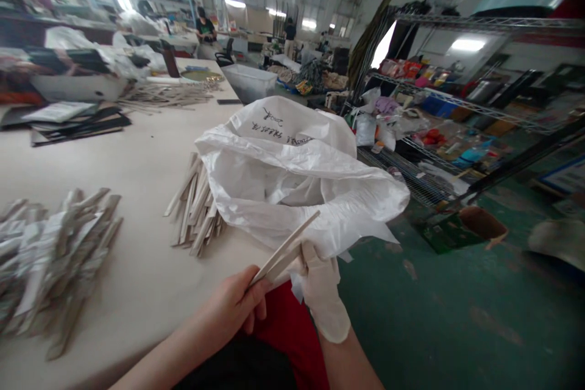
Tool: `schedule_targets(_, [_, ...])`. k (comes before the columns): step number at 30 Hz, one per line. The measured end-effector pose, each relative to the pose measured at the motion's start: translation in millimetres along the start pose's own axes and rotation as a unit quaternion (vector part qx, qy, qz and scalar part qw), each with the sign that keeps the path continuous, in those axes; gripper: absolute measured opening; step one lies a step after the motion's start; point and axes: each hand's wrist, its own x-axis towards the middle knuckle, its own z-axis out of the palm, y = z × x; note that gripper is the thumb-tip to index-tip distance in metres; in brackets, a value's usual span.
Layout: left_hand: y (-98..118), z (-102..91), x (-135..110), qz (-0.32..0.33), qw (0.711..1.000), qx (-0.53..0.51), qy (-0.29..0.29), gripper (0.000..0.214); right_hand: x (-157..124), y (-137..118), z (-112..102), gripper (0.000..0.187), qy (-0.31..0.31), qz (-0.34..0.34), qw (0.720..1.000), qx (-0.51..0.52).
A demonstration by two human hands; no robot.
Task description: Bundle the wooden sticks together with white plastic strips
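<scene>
My left hand [242, 300], bare, pinches the near ends of a few flat, pale strips [284, 254] that slant up to the right. My right hand [321, 286] wears an off-white glove; its fingers are closed around the strips' other side, close under the bag's rim. Just beyond both hands a large white plastic bag [287, 161] gapes open, with dark handwriting on its far side. How much lies inside it is hard to see. To the bag's left, a loose pile of similar strips [197, 210] rests on the table.
A bigger heap of wrapped strips [55, 256] covers the left of the pale table [141, 183]. Dark flat sheets [82, 119] lie farther back. Right of the table stand a wire shelf [457, 97] full of goods and an open green carton [461, 228] on the floor. People work in the background.
</scene>
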Motion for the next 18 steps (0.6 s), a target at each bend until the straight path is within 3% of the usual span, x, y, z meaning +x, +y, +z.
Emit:
schedule_targets(3, [-11, -7.7, -2, -0.009, 0.999, -0.036, -0.007, 0.032, -2, 1, 5, 0.033, 0.019, 0.022, 0.999, 0.029])
schedule_targets(9, [-13, -19.5, -20, 0.010, 0.999, -0.034, 0.006, 0.038, 6, -2, 9, 0.037, -0.094, 0.097, 0.989, 0.065])
schedule_targets(13, [-6, -13.6, -21, 0.030, 0.999, 0.003, 0.032, 0.034, 2, -2, 18, 0.039, -0.085, 0.094, 0.988, 0.089])
schedule_targets(18, [-3, -8.8, -18, 0.026, 0.998, 0.027, 0.046, 0.030, -2, 2, 24, 0.037, -0.026, 0.042, 0.998, 0.041])
